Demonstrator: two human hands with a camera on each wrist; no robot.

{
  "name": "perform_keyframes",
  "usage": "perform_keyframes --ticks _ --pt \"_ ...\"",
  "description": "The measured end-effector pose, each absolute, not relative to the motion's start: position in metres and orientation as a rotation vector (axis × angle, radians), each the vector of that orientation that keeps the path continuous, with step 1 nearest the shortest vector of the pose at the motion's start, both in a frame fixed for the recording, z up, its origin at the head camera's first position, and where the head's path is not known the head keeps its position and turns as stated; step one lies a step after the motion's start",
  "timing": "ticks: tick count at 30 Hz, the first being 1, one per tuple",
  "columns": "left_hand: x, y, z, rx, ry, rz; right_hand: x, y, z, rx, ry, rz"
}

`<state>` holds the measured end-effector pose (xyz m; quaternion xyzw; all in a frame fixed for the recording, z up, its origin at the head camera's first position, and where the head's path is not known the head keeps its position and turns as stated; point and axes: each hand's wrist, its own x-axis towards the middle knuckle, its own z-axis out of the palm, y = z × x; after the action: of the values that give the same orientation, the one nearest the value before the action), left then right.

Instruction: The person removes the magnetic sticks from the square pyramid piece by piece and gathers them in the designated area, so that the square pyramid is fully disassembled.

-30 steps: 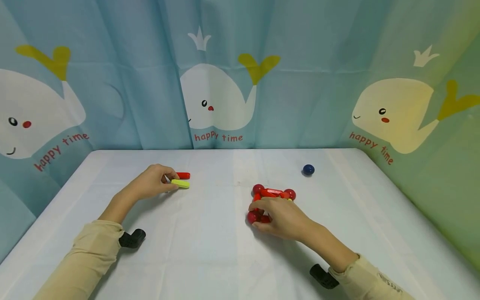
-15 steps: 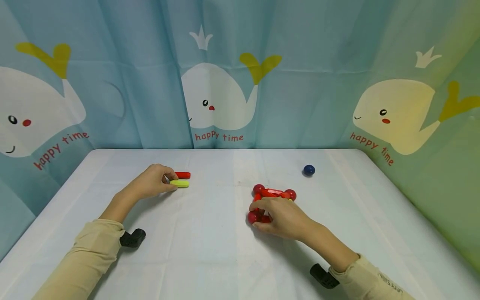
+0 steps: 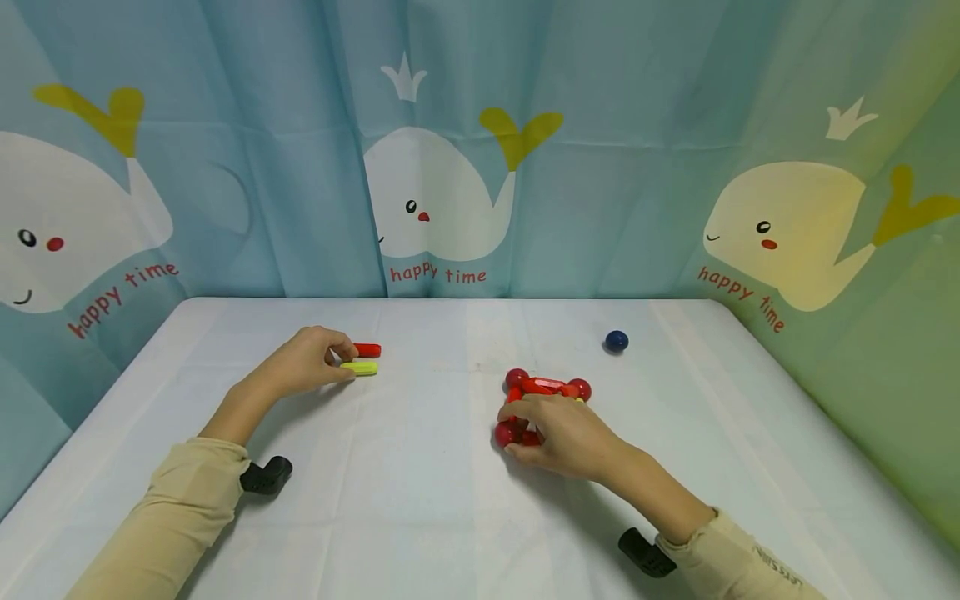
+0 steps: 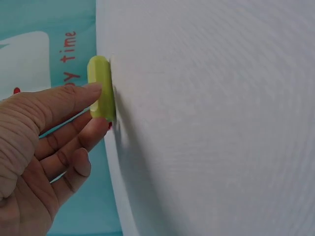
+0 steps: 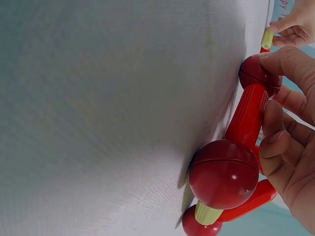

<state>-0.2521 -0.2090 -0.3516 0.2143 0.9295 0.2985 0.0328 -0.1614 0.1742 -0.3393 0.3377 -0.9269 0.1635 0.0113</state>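
Observation:
My left hand [image 3: 309, 365] is at the table's left side, pinching a yellow-green rod [image 4: 102, 87] between thumb and fingers. A red rod [image 3: 367, 350] lies just beyond it, partly behind the fingers. Right of the middle, my right hand [image 3: 567, 440] holds the front-left red ball [image 5: 257, 73] of a joined frame of red balls and rods. In the right wrist view, a ribbed red rod [image 5: 247, 115] links that ball to a nearer red ball [image 5: 224, 174]. A short yellow-green piece [image 5: 207, 213] shows beyond the nearer ball. My right hand hides part of the frame in the head view.
A dark blue ball [image 3: 617, 342] sits alone near the back right of the white-covered table [image 3: 420, 467]. A curtain [image 3: 615, 208] with whale prints stands along the back and sides. Black wrist devices [image 3: 267, 476] are at both sleeves.
The yellow-green rod has turned slightly in my left hand and now lies more level in the head view. My right hand and the red frame have stayed in place.

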Motion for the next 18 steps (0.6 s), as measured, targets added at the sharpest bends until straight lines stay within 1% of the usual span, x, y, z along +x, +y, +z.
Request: perform_keyframes --ticks 8,13,18 --pt "-0.242 -0.196 -0.34 0.81 2.907 0.897 -0.16 0.173 -0.342 1.078 -2.853 0.489" --pt "-0.232 -0.174 -0.332 0.95 2.878 0.918 -0.16 0.174 -0.344 1.124 -2.799 0.474" --pt "-0.218 -0.146 -0.318 1.012 2.857 0.905 -0.159 0.175 -0.344 1.148 -2.796 0.462"
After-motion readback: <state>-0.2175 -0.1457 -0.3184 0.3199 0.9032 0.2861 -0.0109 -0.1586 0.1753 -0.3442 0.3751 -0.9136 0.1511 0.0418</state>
